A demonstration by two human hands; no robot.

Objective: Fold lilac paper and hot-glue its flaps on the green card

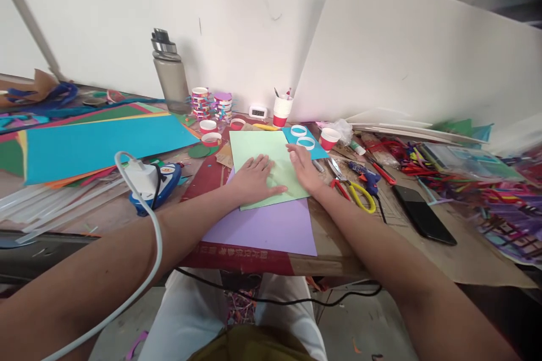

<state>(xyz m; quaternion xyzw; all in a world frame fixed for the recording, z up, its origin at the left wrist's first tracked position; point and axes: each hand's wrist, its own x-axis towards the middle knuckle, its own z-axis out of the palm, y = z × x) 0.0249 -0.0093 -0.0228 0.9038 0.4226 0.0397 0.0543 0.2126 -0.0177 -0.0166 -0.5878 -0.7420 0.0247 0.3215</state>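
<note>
A light green sheet of paper lies in front of me, overlapping a purple sheet beneath it. My left hand rests flat on the green sheet with its fingers stretched out. At the sheet's right edge, my right hand touches the paper with extended fingers. Neither hand grips anything. Behind my right hand is a blue piece of paper with two white paper rings on it. Scissors with red and yellow handles lie just right of my right wrist.
Blue card sheets and a power strip with a white cable are at left. A bottle, decorated cups and a small clock stand behind. A blue glue gun and a phone lie at right.
</note>
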